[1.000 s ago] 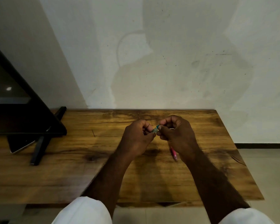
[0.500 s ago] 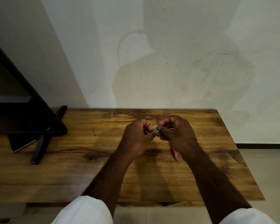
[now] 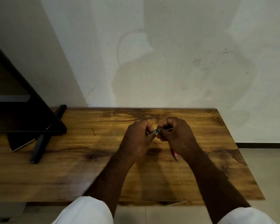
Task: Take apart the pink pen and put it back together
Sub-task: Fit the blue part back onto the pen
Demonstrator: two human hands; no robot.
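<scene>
Both my hands are held together above the middle of the wooden table (image 3: pixel 71 175). My left hand (image 3: pixel 137 139) and my right hand (image 3: pixel 176 135) each pinch one end of a small teal pen part (image 3: pixel 155 131), which shows only in the gap between the fingertips. A thin light piece (image 3: pixel 169 129) sticks out of my right fist. A pink pen (image 3: pixel 174 155) lies on the table just under my right wrist, partly hidden by it.
A black screen (image 3: pixel 23 110) on a dark stand (image 3: pixel 37 151) fills the table's left end, with a phone-like slab (image 3: pixel 21 144) beneath it. A white wall rises behind the table. Tiled floor lies to the right of the table's edge.
</scene>
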